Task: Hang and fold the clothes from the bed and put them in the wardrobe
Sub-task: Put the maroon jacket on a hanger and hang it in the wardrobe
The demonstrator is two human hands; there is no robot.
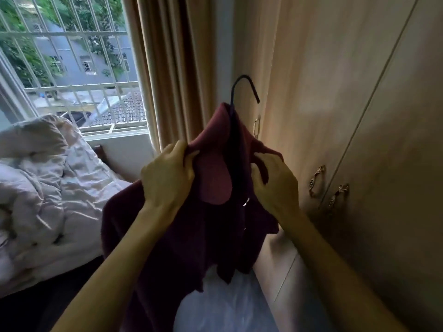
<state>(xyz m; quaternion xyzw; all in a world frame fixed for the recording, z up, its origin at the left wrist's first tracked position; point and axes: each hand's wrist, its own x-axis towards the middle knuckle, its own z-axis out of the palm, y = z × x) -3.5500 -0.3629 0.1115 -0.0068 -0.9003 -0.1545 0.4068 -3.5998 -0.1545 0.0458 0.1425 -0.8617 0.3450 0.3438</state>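
Maroon garment (191, 226) hangs between your hands, long axis vertical. Left hand (167, 173) pinches the collar edge; hanger (244, 92) hook pokes up, w/ tip toward the wardrobe (359, 116); right hand (275, 180), nearer the doors, pinches the other shoulder.

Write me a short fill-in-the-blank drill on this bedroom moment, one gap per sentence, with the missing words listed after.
1. Both hands, the left hand and the right hand, grip a garment whose colour is ____.
2. The dark hook above its collar belongs to a ____.
3. The wardrobe doors beside the garment are ____.
4. The crumpled white bedding lies to the person's ____.

Missing words: maroon; hanger; closed; left
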